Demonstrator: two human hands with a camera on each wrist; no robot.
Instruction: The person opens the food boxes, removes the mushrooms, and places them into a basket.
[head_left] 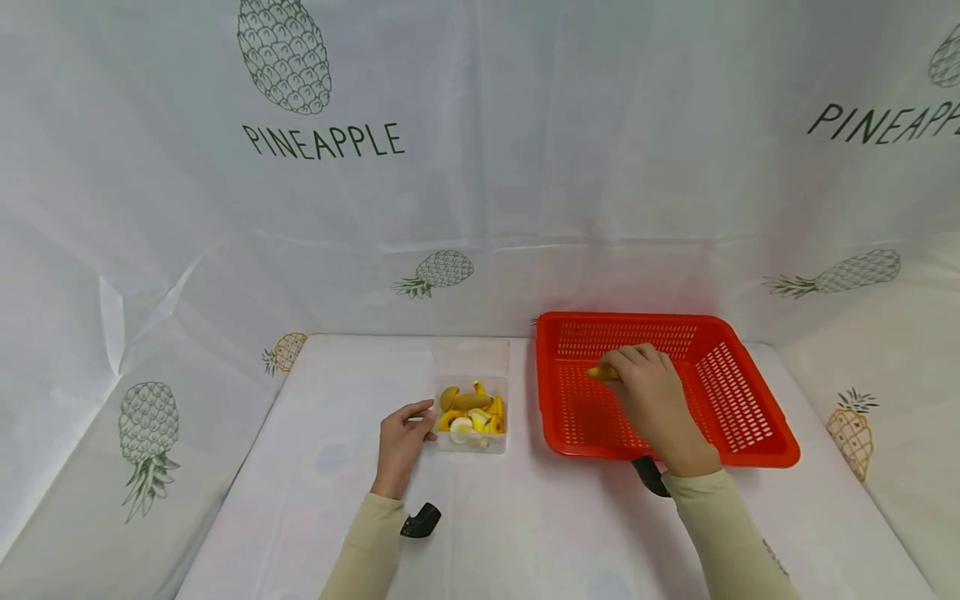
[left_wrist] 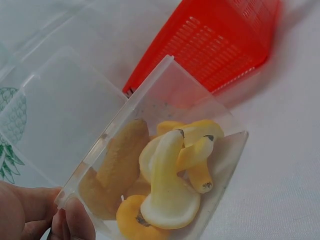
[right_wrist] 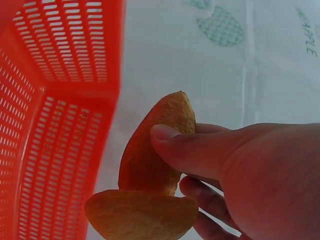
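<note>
My right hand (head_left: 651, 400) is above the red plastic basket (head_left: 542, 392) and pinches a brown mushroom (right_wrist: 157, 145). In the right wrist view the thumb lies on its thick stem, with the rounded cap below. On the left, the thumb and fingers of my left hand (head_left: 403, 442) pinch a corner by the hinge of a clear plastic box (left_wrist: 197, 95). Its transparent lid (left_wrist: 55, 112) is folded back. Inside lie several yellow gourds (left_wrist: 170, 195), some pale, and brown mushrooms (left_wrist: 122, 160). Part of the box's contents is hidden under the upper pieces.
A white tablecloth (head_left: 330, 508) covers the table, and a pineapple-print sheet (head_left: 480, 167) hangs behind it. The basket stands to the right of the box, a small gap between them. Black camera mounts (head_left: 422, 521) sit at both wrists.
</note>
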